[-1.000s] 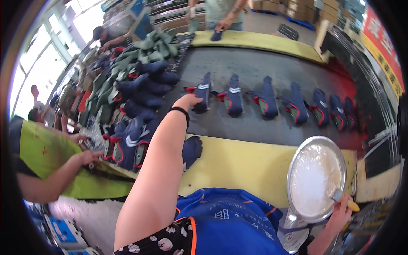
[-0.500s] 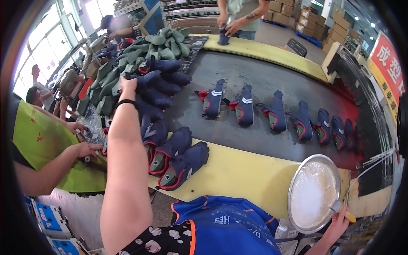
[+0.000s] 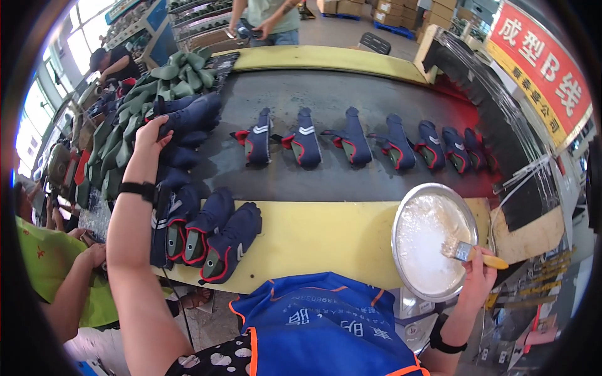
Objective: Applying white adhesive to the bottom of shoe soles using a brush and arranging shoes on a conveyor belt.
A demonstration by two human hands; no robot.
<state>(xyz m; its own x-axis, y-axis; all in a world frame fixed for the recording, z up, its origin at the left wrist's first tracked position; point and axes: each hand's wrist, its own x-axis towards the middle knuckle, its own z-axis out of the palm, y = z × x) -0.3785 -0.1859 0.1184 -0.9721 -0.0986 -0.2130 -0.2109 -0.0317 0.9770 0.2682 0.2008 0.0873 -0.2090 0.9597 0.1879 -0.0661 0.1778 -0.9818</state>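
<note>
My left hand (image 3: 152,133) is stretched far to the left, its fingers closed on the heel end of a navy shoe upper (image 3: 193,114) with red lining. That upper lies on top of several similar ones at the edge of the dark belt (image 3: 301,182). At the lower right my right hand (image 3: 480,269) grips a flat brush (image 3: 465,251) by its yellow handle. The brush's bristles are over or in the white, pasty liquid in a round metal bowl (image 3: 397,250); contact is hard to tell.
Several navy uppers (image 3: 305,141) stand in a row across the belt. More uppers (image 3: 232,241) sit on the near yellow ledge (image 3: 326,232). Green shoe lasts (image 3: 128,125) pile up at left. A co-worker in a yellow-green vest (image 3: 56,269) is close by; another person (image 3: 269,25) stands across.
The view has shifted to the right. My left hand now shows a hold on the upper. The brush has moved further over the bowl, bristles now visible. The person across has lifted a shoe off the ledge.
</note>
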